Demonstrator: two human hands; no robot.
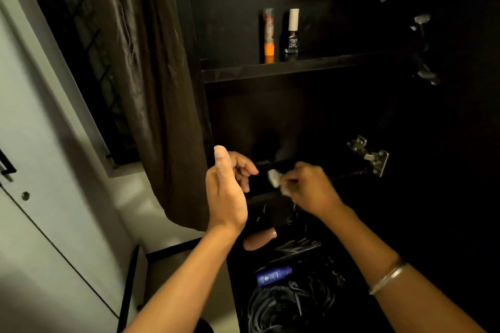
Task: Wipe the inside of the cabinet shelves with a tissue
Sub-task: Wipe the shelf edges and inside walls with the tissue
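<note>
In the head view, low in the middle of the frame, the right hand pinches a small crumpled white tissue in curled fingers at the front edge of a dark shelf. The left hand hovers beside it, fingers loosely curled, holding nothing. Wiping looks barely underway; the upper shelf with its two bottles seems still to do. The tissue looks wadded and pale.

dim room | dark curtain | barred window | pale wall
</note>
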